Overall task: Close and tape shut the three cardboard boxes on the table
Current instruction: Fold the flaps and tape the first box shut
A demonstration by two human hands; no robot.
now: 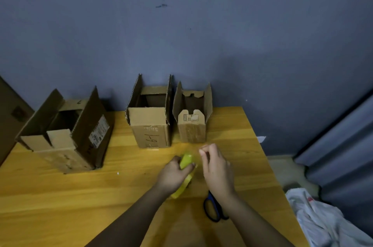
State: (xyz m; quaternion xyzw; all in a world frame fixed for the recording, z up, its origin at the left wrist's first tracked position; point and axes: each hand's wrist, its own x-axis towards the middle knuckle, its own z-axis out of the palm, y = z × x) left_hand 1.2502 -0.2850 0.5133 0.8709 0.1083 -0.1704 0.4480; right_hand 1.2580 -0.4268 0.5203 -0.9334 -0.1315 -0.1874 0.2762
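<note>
Yellow wooden table point(60, 196) against a blue-grey wall point(181, 25); three brown cardboard boxes stand open along its far edge: large point(66, 142), middle one point(150, 125) marked "6-1", small one point(192, 123) labelled unreadably; nearer me my left hand point(173, 173) grips a yellow-green tape roll point(186, 163); my right hand point(216, 168) pinches beside it, above blue-handled scissors point(212, 209).

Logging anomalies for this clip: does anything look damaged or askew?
The left box sits skewed to the other two, and its near flap looks torn into uneven pieces. Scissors lie partly under the right forearm. Nothing spilled.
</note>
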